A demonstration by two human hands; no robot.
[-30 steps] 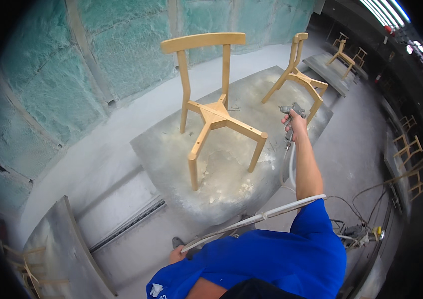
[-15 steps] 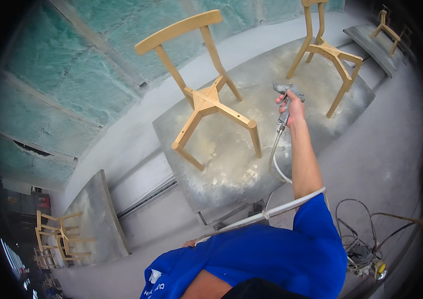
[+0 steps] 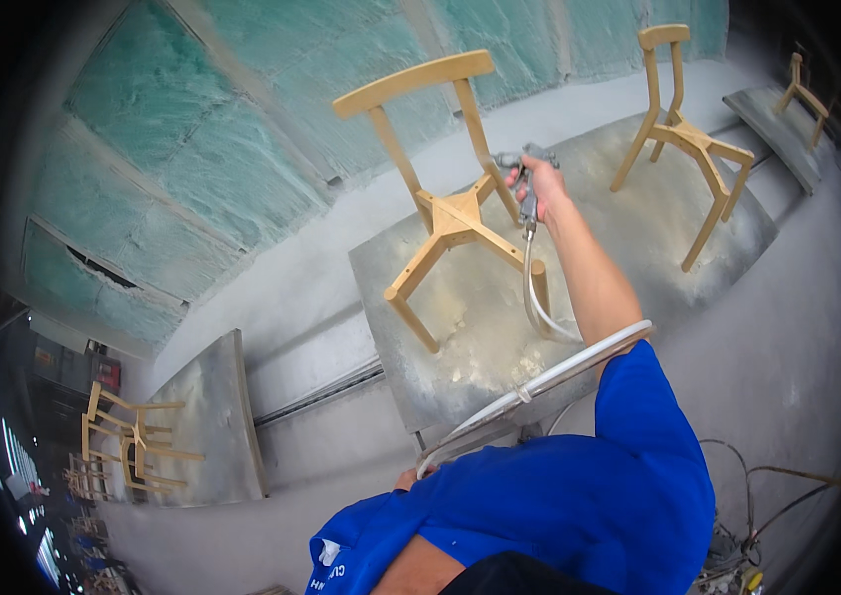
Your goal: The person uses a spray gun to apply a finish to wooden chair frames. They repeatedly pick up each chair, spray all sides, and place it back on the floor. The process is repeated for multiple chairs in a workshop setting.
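My right hand (image 3: 543, 188) is closed round the handle of a metal spray gun (image 3: 529, 210), held beside the right back post of a pale wooden chair frame (image 3: 455, 216). The chair has a curved top rail, a cross-shaped seat support and no seat panel. A whitish hose (image 3: 561, 380) drops from the gun and passes across my forearm to my left side. There my left hand (image 3: 406, 480), mostly hidden by my blue sleeve, appears to grip the hose.
The chair stands on a stained metal-topped platform (image 3: 410, 372) with a second chair frame (image 3: 688, 134) at the right. More platforms with chairs lie far left and far right. Teal-coated wall panels (image 3: 182, 129) rise behind. Loose hoses (image 3: 749, 496) tangle on the floor at lower right.
The spray gun and my right hand have moved left and slightly up, closer to the near chair's back post. The whole view has shifted, so the chairs appear farther right and lower.
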